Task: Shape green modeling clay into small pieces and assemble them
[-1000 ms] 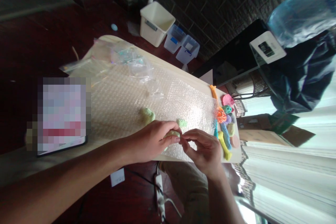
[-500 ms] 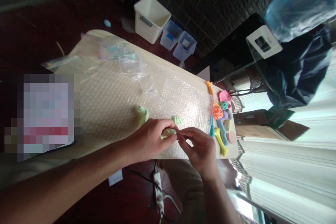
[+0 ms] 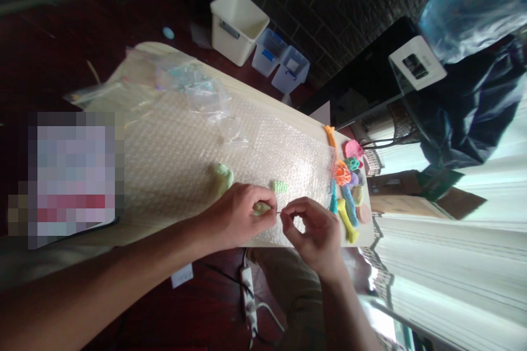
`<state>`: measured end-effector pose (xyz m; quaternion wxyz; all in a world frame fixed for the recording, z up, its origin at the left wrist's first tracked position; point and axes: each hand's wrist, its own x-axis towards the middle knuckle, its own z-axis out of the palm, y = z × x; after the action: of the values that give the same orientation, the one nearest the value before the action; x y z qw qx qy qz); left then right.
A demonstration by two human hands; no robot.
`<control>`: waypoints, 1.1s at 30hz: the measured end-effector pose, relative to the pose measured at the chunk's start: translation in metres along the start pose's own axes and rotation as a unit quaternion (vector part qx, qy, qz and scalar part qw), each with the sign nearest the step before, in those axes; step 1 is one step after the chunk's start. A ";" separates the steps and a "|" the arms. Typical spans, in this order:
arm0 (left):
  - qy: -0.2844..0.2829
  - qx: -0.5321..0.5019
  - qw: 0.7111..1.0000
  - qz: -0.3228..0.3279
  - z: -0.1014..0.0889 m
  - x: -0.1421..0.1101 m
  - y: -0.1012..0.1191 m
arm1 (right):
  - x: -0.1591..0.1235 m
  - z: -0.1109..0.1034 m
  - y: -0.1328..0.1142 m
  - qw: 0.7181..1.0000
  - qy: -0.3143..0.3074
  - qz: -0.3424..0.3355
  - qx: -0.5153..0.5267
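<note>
My left hand (image 3: 236, 215) is closed around a small pale green soft piece (image 3: 261, 208) at the near edge of the table. My right hand (image 3: 313, 227) pinches a thin needle-like pin (image 3: 280, 211) whose tip points at that piece. Both hands hover over a sheet of bubble wrap (image 3: 185, 153) on the pale table (image 3: 230, 88). Two more green pieces lie on the wrap: a rounded one (image 3: 223, 175) just left of my left hand and a small bumpy one (image 3: 279, 186) above my fingers.
A heap of colourful soft shapes (image 3: 348, 186) lies at the table's right end. Clear plastic bags (image 3: 193, 88) sit at the far left. A blurred-out tablet (image 3: 74, 175) rests at left. White and clear bins (image 3: 239, 24) stand on the floor; a power strip (image 3: 249, 296) lies below.
My right hand has drawn slightly away to the right, opening a small gap in which the thin pin shows. The left hand keeps its hold on the green piece.
</note>
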<state>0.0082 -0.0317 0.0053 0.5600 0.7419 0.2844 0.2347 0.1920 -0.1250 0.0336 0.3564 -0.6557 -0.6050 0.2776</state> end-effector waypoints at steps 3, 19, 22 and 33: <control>0.020 0.045 0.998 0.027 -0.002 -0.001 -0.003 | 0.006 -0.006 0.013 0.989 0.126 0.065 0.046; -0.015 0.403 0.905 0.139 -0.006 -0.002 -0.014 | 0.010 -0.010 0.021 0.952 0.135 0.159 0.226; -0.025 0.427 0.890 0.155 -0.007 0.000 -0.009 | 0.008 -0.010 0.023 0.943 0.129 0.172 0.254; 0.049 0.459 0.878 0.127 0.023 0.031 -0.010 | 0.002 -0.015 0.019 0.949 0.119 0.171 0.238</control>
<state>0.0449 -0.0242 -0.0094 0.1075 0.9328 0.2910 0.1832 0.2154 -0.1249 0.0277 0.5183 -0.6740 -0.3532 0.3904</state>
